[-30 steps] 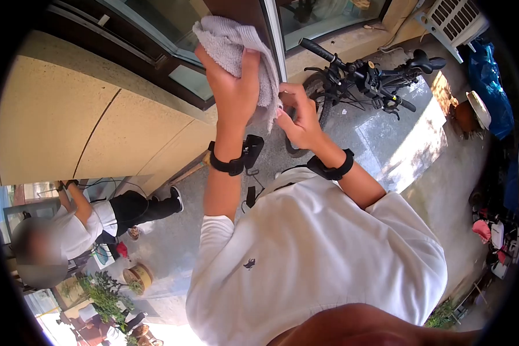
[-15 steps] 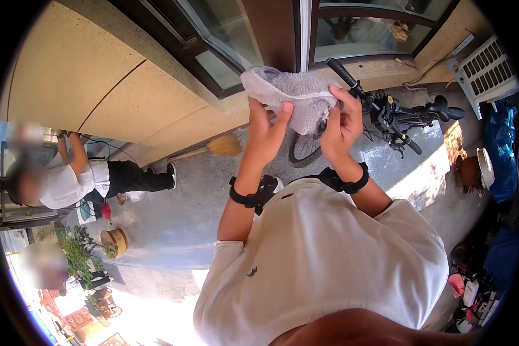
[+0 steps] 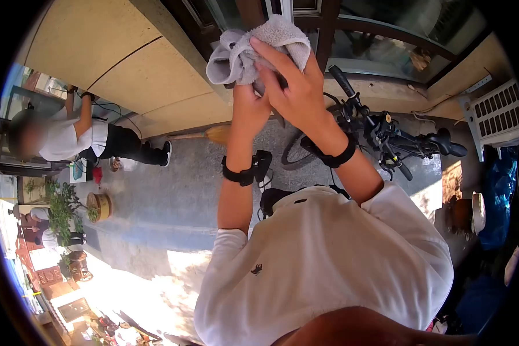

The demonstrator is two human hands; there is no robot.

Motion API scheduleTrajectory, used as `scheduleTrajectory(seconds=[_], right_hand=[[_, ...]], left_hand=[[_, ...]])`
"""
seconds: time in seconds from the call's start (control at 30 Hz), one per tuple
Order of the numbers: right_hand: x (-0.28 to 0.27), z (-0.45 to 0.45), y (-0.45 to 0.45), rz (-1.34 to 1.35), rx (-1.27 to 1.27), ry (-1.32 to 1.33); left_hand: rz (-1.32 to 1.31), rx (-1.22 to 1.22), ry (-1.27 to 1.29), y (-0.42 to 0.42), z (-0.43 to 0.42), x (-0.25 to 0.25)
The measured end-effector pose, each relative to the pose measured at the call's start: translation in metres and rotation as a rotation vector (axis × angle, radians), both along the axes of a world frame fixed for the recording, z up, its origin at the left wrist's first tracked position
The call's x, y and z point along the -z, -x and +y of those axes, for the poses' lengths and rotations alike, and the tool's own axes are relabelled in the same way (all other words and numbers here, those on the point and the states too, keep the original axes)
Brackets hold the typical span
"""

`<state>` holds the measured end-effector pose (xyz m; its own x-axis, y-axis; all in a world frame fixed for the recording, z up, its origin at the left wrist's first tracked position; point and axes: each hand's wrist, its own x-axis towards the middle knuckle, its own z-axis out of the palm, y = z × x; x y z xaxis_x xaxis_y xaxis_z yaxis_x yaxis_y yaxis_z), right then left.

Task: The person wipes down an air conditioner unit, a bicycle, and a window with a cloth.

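A light grey cloth (image 3: 279, 36), folded and bunched, is held up near the dark window frame at the top centre. My left hand (image 3: 251, 109) grips its lower left part from below, with the fingers partly hidden by the cloth. My right hand (image 3: 300, 86) lies against the cloth's near side, its fingers pressed into the folds and its wrist to the right of my left hand. The two hands meet or overlap just under the cloth. Both wrists wear black bands.
A bicycle (image 3: 375, 124) stands right of my hands, under a window (image 3: 380, 55). An outdoor air-conditioner unit (image 3: 499, 115) is at the far right. A broom (image 3: 216, 134) lies by the beige wall (image 3: 173, 75). Another person (image 3: 69, 138) works at the left, near a potted plant (image 3: 63, 207).
The cloth was spread between my hands; now it is bunched and higher up. My right hand has moved left, onto the cloth beside my left hand. The view has shifted.
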<state>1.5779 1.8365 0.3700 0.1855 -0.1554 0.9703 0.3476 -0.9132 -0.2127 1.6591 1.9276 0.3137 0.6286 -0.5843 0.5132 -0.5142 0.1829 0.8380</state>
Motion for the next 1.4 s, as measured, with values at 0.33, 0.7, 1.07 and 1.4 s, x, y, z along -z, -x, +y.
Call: scheduleTrajectory(seconds=[0.33, 0.7, 1.07, 1.4], right_hand=[[0.085, 0.003, 0.029, 0.262, -0.074, -0.194], [0.052, 0.002, 0.04, 0.244, -0.161, -0.42], [0.146, -0.018, 0.033, 0.489, -0.08, -0.439], [0.157, -0.011, 0.063, 0.644, -0.172, -0.516]], left_hand=[[0.26, -0.091, -0.145, 0.047, 0.009, 0.104], [0.099, -0.02, 0.073, 0.055, 0.023, 0.027], [0.161, 0.026, -0.212, 0.032, 0.005, 0.109], [0.441, 0.042, -0.1, 0.051, 0.008, 0.132]])
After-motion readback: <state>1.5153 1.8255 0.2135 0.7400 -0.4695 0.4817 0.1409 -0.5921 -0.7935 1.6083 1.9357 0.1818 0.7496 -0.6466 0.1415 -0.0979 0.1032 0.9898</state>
